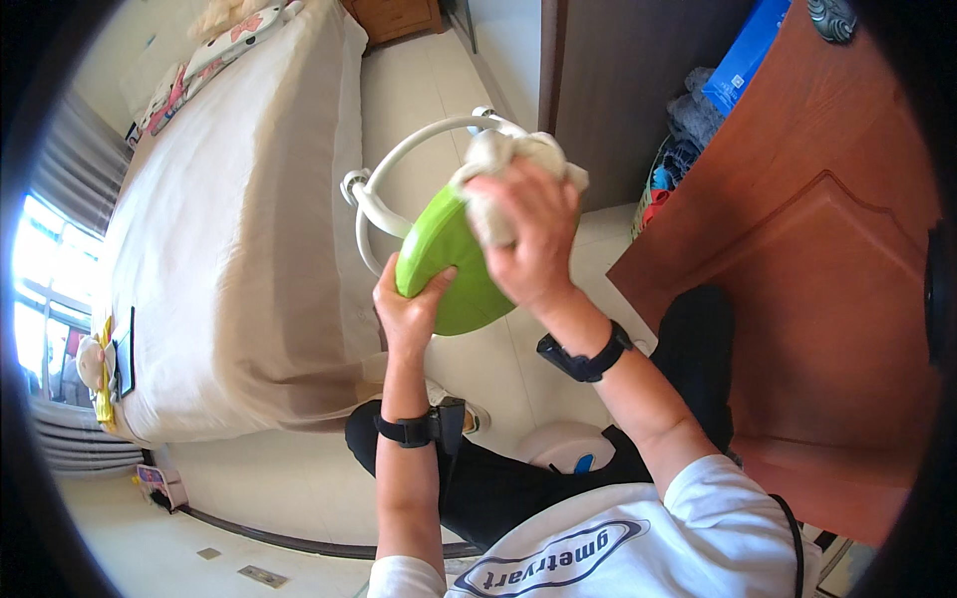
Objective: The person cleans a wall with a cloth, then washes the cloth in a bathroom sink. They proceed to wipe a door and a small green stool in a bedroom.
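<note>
A small stool with a round green seat (461, 271) is tilted in front of me. Its white ring-shaped base (419, 143) with casters points away from me. My left hand (409, 304) grips the near left rim of the seat, with the thumb on the green face. A crumpled off-white cloth (495, 159) is bunched under my right hand (533, 234), against the seat's upper right part. My right fingers are closed over the cloth, and it hides that part of the seat. Both wrists wear black bands.
A bed (189, 269) with a beige cover stands to the left. On the right is an open reddish-brown wooden door (797, 259), with a basket of clothes (658, 184) and a blue box (746, 55) behind it. A white round-topped object (558, 446) sits between my legs.
</note>
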Motion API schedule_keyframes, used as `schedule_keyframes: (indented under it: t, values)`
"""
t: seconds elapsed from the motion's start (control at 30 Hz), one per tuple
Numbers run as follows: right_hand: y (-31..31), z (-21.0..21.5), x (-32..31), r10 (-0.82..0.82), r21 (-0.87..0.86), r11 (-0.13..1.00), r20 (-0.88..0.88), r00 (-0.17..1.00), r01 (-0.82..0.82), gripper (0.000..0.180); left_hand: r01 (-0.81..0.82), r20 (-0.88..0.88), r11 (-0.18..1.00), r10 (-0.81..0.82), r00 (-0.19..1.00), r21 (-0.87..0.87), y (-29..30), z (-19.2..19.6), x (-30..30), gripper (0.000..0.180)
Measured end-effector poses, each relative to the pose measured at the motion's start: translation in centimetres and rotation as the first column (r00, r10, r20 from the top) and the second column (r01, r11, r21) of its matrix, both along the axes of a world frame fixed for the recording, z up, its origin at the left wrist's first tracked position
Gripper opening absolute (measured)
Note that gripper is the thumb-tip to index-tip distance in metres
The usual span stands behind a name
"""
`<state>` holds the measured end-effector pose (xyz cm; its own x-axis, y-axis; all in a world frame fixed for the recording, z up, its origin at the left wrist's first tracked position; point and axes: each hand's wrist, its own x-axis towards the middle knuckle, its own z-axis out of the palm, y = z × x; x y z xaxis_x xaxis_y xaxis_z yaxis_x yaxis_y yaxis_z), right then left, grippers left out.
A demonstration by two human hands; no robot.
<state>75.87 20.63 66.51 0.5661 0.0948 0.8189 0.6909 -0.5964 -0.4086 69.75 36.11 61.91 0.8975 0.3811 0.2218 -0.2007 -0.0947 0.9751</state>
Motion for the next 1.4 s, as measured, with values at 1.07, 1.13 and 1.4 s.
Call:
schedule_keyframes:
  t: [1.07, 1.13, 1.4]
  values:
    - [-6.3, -5.0, 5.0, 0.084, 0.334, 0.937, -0.494, 0.866, 0.099, 0.025, 0.058, 0.198, 0.861, 0.050, 0.979, -0.505, 2.8, -2.1, 0.0, 0.043]
    - [-5.8, -6.0, 3.8, 0.039, 0.366, 0.920, -0.448, 0.893, 0.144, 0.027, 0.109, 0.217, 0.839, 0.012, 0.976, -0.534, 2.5, -1.8, 0.0, 0.045]
    - [-3.4, -6.8, -0.1, 0.105, 0.538, 0.810, -0.525, 0.845, 0.233, 0.033, 0.071, 0.178, 0.726, 0.071, 0.982, -0.684, 3.0, -3.3, 0.5, 0.057]
